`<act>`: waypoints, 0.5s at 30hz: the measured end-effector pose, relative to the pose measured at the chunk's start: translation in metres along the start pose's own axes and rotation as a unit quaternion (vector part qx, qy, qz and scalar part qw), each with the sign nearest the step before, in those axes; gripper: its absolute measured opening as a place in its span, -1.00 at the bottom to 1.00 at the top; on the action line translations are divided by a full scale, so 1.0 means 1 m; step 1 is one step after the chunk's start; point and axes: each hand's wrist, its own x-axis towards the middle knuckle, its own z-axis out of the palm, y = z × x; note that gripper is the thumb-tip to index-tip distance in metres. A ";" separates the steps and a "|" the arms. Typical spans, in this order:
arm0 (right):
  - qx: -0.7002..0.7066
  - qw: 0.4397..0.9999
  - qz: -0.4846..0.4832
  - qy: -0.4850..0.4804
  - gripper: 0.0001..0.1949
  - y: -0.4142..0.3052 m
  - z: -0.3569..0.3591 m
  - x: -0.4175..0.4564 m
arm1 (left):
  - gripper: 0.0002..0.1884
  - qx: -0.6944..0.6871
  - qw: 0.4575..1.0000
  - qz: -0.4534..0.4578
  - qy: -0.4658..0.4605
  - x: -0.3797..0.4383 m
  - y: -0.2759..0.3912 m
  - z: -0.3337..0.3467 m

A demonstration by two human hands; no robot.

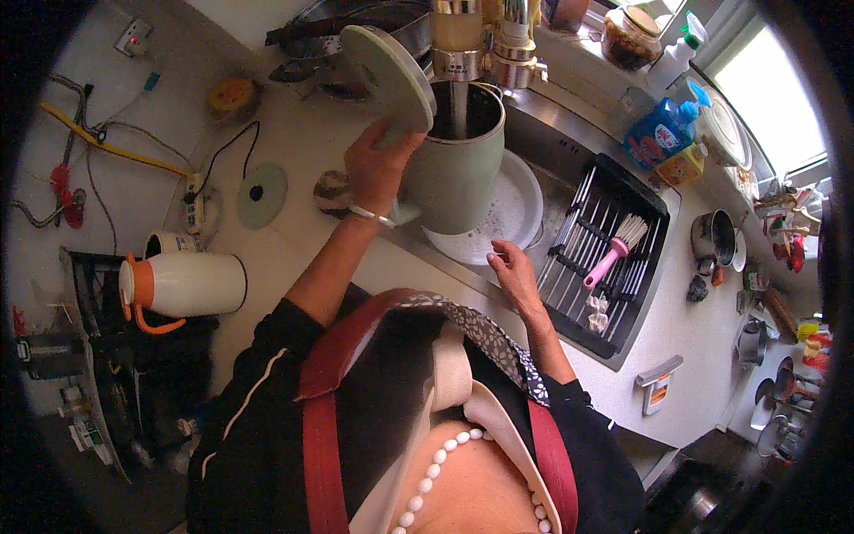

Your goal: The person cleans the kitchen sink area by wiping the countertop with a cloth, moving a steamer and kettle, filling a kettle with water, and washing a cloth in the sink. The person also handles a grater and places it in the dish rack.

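My left hand [381, 160] grips the edge of a pale green kettle lid [390, 77], tilted up at the left of the mouth of a green kettle or pot [460, 180]. Water runs from the metal faucet [459, 60] into this open vessel, which stands in or over the sink. Behind and below it lies a white basin [524, 193] with suds or droplets. My right hand [512, 270] hovers near the basin's lower rim, its fingers apart and nothing in them. Some of the vessel's lower part and handle is hidden.
Right of the basin, a black drying rack [607, 260] holds a pink-handled brush [610, 257]. At the left are a white and orange thermos jug [193, 284], a green disc [263, 195] and a power strip [193, 200]. Detergent bottles [660, 137] line the sill; pans stand behind the faucet.
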 end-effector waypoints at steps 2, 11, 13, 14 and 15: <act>-0.001 1.000 0.002 -0.001 -0.65 0.000 0.000 0.000 | -0.44 -0.002 1.000 -0.004 0.000 0.000 0.000 0.000; -0.014 1.000 0.006 -0.007 -0.65 -0.004 -0.001 -0.001 | -0.44 -0.017 1.000 0.021 -0.008 0.000 -0.003 -0.002; -0.010 1.000 0.010 -0.005 -0.65 0.000 0.001 0.000 | -0.44 0.006 1.000 0.022 -0.004 -0.001 0.003 -0.003; -0.010 1.000 0.008 -0.004 -0.65 0.000 0.001 0.000 | -0.44 0.009 1.000 0.019 -0.003 -0.002 0.004 -0.003; -0.011 1.000 0.005 -0.003 -0.65 -0.001 0.001 0.000 | -0.44 0.012 1.000 0.015 -0.002 -0.003 0.005 -0.004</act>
